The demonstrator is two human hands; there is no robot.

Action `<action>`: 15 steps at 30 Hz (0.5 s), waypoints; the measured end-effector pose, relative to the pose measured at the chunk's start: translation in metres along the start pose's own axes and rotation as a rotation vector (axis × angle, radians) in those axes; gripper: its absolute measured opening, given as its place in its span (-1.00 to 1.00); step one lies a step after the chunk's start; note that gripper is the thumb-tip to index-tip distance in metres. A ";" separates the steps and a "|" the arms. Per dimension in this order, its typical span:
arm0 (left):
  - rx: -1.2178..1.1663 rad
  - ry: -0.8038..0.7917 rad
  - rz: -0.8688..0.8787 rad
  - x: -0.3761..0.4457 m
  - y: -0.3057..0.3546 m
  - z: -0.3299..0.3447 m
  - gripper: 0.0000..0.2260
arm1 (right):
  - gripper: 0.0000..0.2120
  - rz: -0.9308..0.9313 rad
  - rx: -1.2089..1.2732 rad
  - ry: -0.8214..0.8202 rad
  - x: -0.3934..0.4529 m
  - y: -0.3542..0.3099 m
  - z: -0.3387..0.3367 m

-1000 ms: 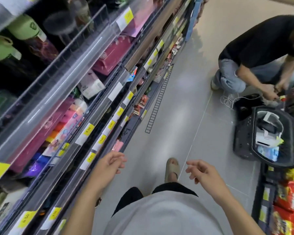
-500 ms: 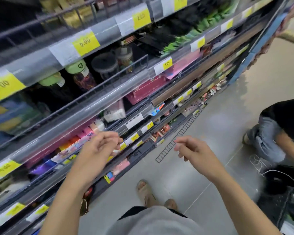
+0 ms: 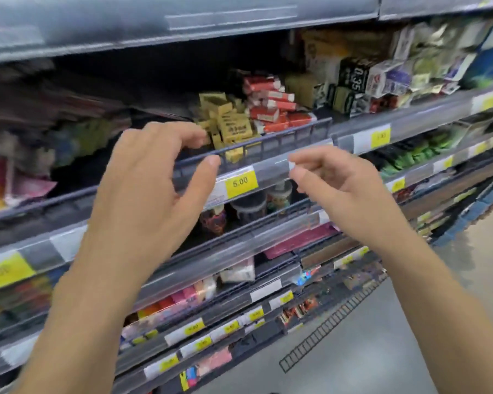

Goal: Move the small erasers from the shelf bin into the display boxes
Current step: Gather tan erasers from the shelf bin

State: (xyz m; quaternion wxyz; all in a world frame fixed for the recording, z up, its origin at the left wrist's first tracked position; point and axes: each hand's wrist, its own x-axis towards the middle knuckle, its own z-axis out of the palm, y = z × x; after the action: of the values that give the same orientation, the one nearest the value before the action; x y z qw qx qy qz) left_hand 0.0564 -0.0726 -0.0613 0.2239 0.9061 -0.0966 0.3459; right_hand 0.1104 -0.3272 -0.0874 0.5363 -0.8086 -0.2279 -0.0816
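Note:
Small tan-yellow erasers (image 3: 234,126) lie in a loose heap behind the wire front rail (image 3: 282,137) of a shelf at chest height. Red-and-white small packs (image 3: 271,109) are stacked just right of them. My left hand (image 3: 151,189) is raised in front of the rail, fingers spread, with the fingertips right beside the yellow heap and holding nothing. My right hand (image 3: 339,183) hovers in front of the clear price strip, thumb and forefinger close together, with nothing clearly between them. I cannot tell which items are the display boxes.
A yellow 5.00 price tag (image 3: 240,182) sits on the strip below the erasers. More packed shelves run above, below and to the right. A black wire divider (image 3: 333,336) lies on the grey floor (image 3: 410,351) at the shelf's foot.
My view has swung up from the floor and lower shelves to the eraser shelf. Both hands have risen from waist height to the shelf's front rail. The crouching person has left the view.

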 end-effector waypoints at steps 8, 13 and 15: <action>0.490 -0.255 -0.081 0.012 -0.013 0.016 -0.58 | -0.71 -0.284 -0.589 -0.151 0.121 -0.024 0.012; 0.513 -0.253 -0.095 0.011 -0.013 0.019 -0.64 | -0.63 -0.178 -0.829 -0.406 0.168 -0.025 0.025; 0.524 -0.261 -0.105 0.012 -0.013 0.019 -0.65 | -0.61 -0.154 -0.876 -0.451 0.177 -0.028 0.026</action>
State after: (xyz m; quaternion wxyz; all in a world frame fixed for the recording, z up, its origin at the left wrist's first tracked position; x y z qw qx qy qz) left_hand 0.0808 -0.0705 -0.0706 -0.0143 0.9735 0.0151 0.2275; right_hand 0.2514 -0.2447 -0.0082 0.0760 -0.9363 -0.3413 -0.0322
